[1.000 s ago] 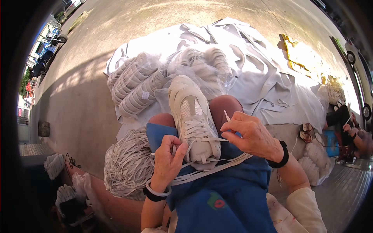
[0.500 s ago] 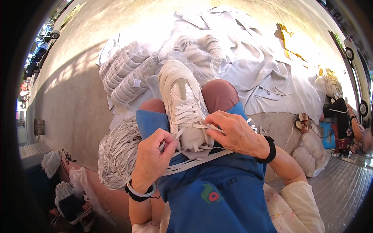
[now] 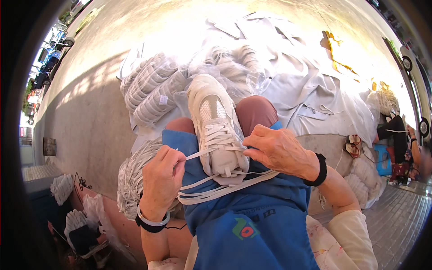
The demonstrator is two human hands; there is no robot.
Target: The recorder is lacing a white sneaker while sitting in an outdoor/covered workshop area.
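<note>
Shoe [image 3: 211, 94] points toe-away between the hands, left hand [image 3: 159, 180] pinching a lace [image 3: 193, 155], right hand [image 3: 283, 153] nearer, pinching lace too.

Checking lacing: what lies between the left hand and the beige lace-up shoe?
The head view shows flat white lace bridging left hand and shoe, over blue cloth.

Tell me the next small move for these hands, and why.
Probably a gentle leftward tug on the lace with the left hand: that strand runs nearly straight from the shoe to its pinch, while the right hand is close by the shoe's other side.
</note>
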